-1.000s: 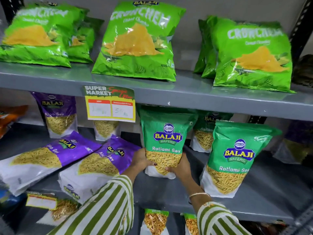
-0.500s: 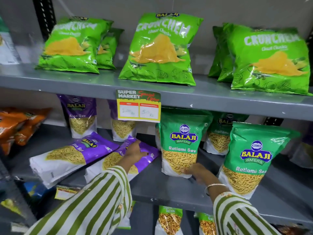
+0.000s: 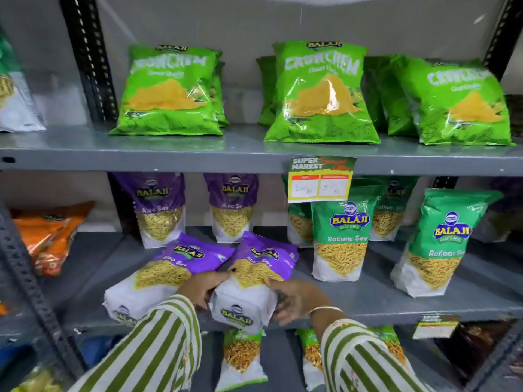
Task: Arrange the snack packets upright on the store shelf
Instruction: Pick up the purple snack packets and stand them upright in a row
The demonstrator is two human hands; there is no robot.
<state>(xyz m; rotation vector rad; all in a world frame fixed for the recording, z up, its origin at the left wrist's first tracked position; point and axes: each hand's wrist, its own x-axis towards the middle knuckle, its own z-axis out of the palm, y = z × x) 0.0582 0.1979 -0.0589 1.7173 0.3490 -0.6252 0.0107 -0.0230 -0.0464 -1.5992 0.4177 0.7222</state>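
Gripped from both sides, a purple Aloo Sev packet (image 3: 254, 281) lying on its back at the front edge of the middle shelf (image 3: 424, 302) is held between the left hand (image 3: 202, 288) and the right hand (image 3: 295, 302). A second flat Aloo Sev packet (image 3: 167, 275) is seen touching it on the left, while two purple packets (image 3: 161, 207) are stood upright behind and green Ratlami Sev packets (image 3: 341, 239) to the right.

grey shelf (image 3: 424, 301), purple packets (image 3: 181, 267), green packets (image 3: 339, 241)
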